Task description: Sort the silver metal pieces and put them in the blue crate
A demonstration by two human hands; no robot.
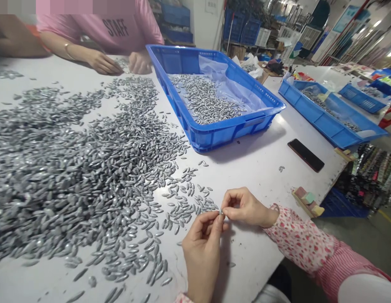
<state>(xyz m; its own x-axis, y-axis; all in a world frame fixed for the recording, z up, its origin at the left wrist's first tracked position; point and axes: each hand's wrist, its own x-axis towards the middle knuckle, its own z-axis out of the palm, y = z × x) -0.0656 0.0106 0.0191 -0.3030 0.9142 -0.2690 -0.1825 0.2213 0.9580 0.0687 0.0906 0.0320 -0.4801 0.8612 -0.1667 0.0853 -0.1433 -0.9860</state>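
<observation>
A huge spread of small silver oval metal pieces (72, 168) covers the white table (261, 168). My left hand (203, 244) and my right hand (246, 207) meet near the table's front edge, both pinched on one small silver piece (220, 213) between their fingertips. The loose fringe of the pile lies just left of my hands. My right arm wears a pink floral sleeve.
A blue crate (214, 90) lined with clear plastic holds more silver pieces behind my hands. A black phone (305, 155) lies to the right. Further blue trays (331, 111) stand at the right. A person in a pink shirt (113, 29) works across the table.
</observation>
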